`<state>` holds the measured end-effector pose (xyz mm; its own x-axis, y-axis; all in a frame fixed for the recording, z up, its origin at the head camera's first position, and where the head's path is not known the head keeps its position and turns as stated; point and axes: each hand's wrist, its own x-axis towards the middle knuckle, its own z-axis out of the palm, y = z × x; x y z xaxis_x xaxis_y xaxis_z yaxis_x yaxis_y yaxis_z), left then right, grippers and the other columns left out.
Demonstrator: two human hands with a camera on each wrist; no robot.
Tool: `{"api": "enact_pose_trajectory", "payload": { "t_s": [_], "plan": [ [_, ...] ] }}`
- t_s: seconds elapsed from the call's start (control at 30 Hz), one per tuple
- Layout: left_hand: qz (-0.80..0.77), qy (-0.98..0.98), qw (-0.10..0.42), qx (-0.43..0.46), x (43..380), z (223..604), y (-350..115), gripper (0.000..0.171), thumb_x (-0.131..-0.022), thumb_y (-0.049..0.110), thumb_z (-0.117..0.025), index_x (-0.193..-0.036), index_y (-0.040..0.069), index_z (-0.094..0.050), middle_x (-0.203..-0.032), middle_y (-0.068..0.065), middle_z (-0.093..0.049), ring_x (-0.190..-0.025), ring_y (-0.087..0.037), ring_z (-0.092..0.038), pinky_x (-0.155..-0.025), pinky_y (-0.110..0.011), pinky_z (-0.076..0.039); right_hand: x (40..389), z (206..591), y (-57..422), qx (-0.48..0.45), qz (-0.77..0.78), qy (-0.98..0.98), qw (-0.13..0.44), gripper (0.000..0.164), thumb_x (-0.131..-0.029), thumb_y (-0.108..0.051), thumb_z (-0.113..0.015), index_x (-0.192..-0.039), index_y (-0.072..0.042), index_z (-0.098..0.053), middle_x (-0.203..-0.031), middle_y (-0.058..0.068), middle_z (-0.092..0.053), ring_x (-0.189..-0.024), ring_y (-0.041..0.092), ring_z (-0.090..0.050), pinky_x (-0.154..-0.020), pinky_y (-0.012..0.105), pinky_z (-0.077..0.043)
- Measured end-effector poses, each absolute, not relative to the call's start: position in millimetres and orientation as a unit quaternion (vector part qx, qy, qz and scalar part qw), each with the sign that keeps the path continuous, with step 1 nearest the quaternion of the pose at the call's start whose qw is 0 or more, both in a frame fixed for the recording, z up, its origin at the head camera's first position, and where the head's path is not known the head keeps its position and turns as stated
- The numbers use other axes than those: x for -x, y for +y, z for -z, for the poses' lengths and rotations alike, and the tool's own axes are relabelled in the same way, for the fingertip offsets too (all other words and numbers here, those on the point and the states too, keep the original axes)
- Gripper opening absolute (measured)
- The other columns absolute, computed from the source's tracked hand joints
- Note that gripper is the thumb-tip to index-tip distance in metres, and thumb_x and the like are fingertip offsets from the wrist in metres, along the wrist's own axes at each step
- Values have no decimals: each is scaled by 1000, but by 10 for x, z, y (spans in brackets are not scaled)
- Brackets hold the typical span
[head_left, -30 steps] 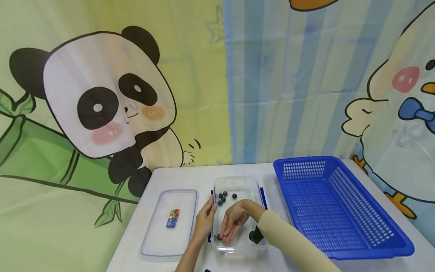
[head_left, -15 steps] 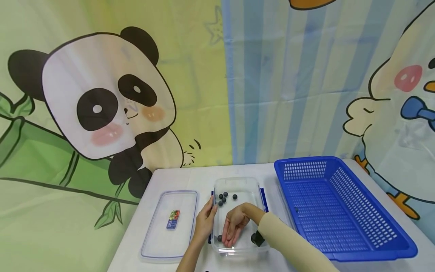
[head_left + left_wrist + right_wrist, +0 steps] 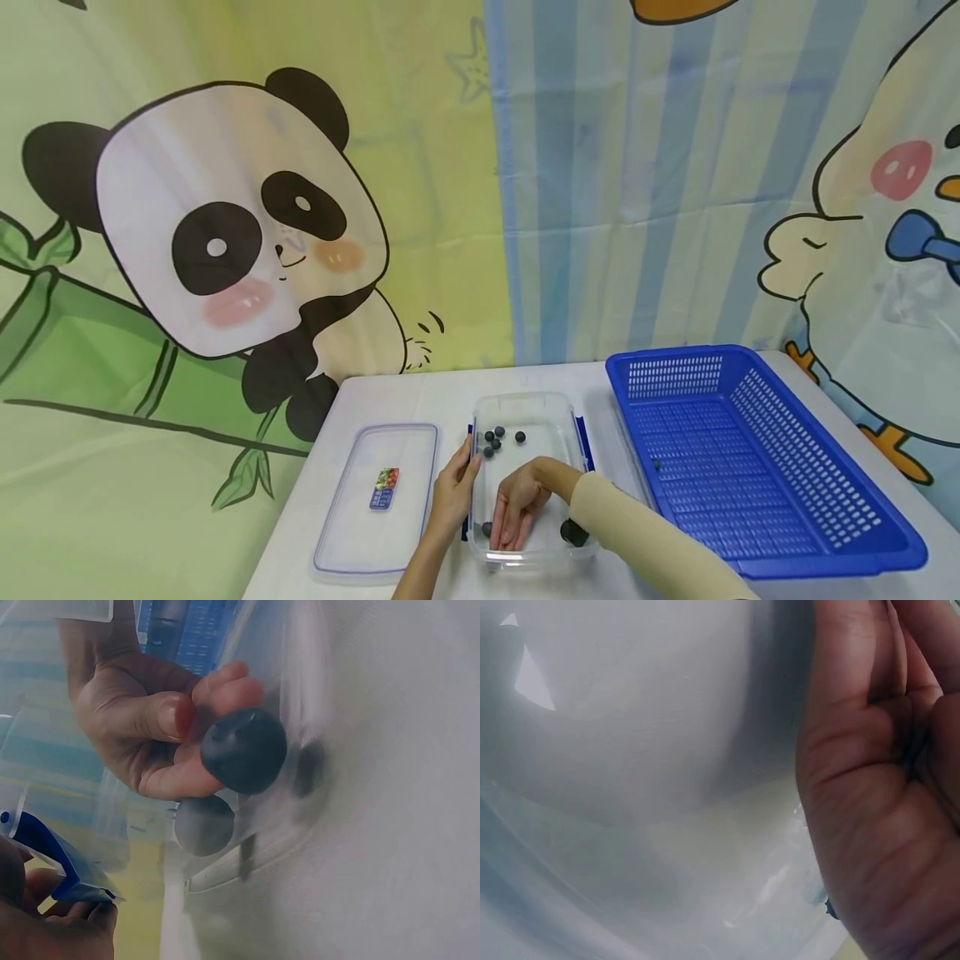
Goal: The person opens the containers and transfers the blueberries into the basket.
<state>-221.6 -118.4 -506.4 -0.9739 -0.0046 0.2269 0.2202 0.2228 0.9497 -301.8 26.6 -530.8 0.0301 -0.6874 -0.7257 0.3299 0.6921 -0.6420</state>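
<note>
A clear plastic food container [image 3: 551, 546] with blue side latches stands on the white table. My left hand [image 3: 452, 487] grips its left side, thumb at the rim and fingers outside; the left wrist view shows these fingers [image 3: 97, 919] round a blue latch. My right hand [image 3: 519, 507] reaches down inside the near left part, fingers extended toward the bottom. A blueberry [image 3: 487, 529] lies beside those fingertips. Through the wall, the left wrist view shows a large-looking blueberry [image 3: 244, 750] overlapping the right fingers, the thumb apart from it. Several blueberries [image 3: 495, 444] lie at the container's far left.
A clear lid [image 3: 348, 533] with a coloured label [image 3: 385, 489] lies left of the container. To the right stands a large blue basket [image 3: 750, 467] with a small dark speck [image 3: 657, 465] in it. A printed curtain [image 3: 577, 208] hangs behind the table.
My right fingers have shifted slightly right and nearer, away from the blueberry beside them, and point more downward. My left hand keeps its grip on the container.
</note>
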Motion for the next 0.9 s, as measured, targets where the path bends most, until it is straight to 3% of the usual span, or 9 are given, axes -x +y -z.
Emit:
{"api": "enact_pose_trajectory", "payload": {
  "t_s": [0.43,0.9],
  "plan": [
    [657,-747,66,72,2267,5091,-1233,47,-94,10,-54,-133,-10,-39,-140,-24,-35,-129,-35,-33,-106,-35,-28,2978,5315,281,149,374,591,699,28,-91,11,-46,-116,10,-57,-111,21,-62,-89,17,-66,-90,31,-50],
    [583,-791,142,123,2250,5136,-1224,44,-93,8,-54,-130,-12,-41,-134,-28,-41,-122,-39,-41,-99,-38,-37,2962,5325,282,155,367,604,690,26,-91,6,-50,-115,7,-60,-109,16,-65,-85,14,-66,-87,29,-51]
  ]
}}
